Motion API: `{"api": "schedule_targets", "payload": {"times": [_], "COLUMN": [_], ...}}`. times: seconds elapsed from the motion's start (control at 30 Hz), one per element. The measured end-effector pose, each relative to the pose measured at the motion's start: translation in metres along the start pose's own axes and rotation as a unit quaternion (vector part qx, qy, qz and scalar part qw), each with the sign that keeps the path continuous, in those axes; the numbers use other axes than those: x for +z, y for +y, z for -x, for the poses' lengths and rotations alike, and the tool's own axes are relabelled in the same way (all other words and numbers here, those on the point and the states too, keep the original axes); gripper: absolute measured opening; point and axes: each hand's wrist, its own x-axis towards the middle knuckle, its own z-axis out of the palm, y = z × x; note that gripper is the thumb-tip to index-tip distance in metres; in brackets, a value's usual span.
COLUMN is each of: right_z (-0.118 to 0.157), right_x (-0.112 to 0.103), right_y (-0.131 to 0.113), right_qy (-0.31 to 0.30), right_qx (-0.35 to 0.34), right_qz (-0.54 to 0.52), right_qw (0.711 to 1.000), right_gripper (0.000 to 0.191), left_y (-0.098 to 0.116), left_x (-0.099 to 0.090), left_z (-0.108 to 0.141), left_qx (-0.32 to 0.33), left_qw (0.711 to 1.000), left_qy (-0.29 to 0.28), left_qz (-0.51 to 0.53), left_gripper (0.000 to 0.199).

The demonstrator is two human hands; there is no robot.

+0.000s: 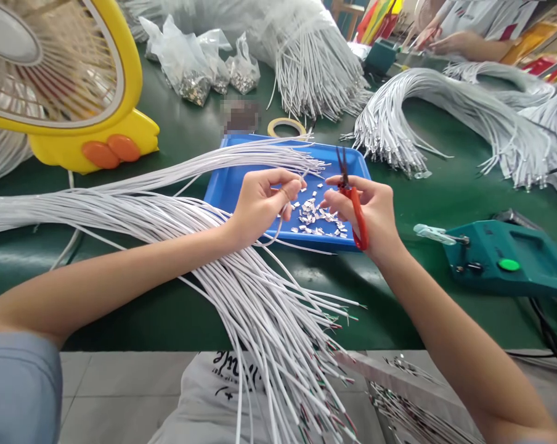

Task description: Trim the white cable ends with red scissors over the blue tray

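My left hand (264,203) pinches a white cable (275,237) near its end, above a blue tray (214,188). Red-handled pliers or snips (358,219) are in my right hand (375,213), their dark jaws pointing up and away from the cable. Small white cut pieces (313,213) lie scattered in the tray between my hands. Under my left forearm runs a thick bundle of white cables (241,290), its ends hanging over the table edge with red, green and black wires showing. Another cable bundle (214,154) rests across the tray's far left rim.
A yellow fan (135,132) stands at left. Behind the tray are a tape roll (286,128), bags of small metal parts (190,80) and more cable bundles (445,92). A green machine (514,259) sits at right. A co-worker's hands (449,43) show at the back right.
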Motion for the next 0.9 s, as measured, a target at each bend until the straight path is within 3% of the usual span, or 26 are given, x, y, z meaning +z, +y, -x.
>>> {"api": "schedule_targets", "payload": {"times": [0.1, 0.23, 0.6, 0.9], "right_z": [0.005, 0.014, 0.019, 0.018], "right_x": [-0.001, 0.003, 0.003, 0.004], "right_y": [-0.007, -0.009, -0.012, -0.011], "right_qy": [0.024, 0.001, -0.030, -0.044], "right_qx": [-0.034, -0.086, -0.133, -0.118], "right_qz": [-0.064, -0.090, -0.132, -0.170], "right_qw": [0.997, 0.992, 0.982, 0.977], "right_gripper": [0.026, 0.026, 0.032, 0.032], "left_y": [0.005, 0.009, 0.007, 0.011], "left_x": [0.003, 0.005, 0.006, 0.008], "left_z": [0.003, 0.006, 0.008, 0.008], "left_qx": [-0.026, -0.030, 0.014, -0.036], "left_qw": [0.998, 0.993, 0.990, 0.988], "left_qy": [-0.064, -0.110, -0.135, -0.148], "left_qz": [0.001, -0.008, -0.036, -0.012], "left_gripper": [0.029, 0.026, 0.006, 0.011]}}
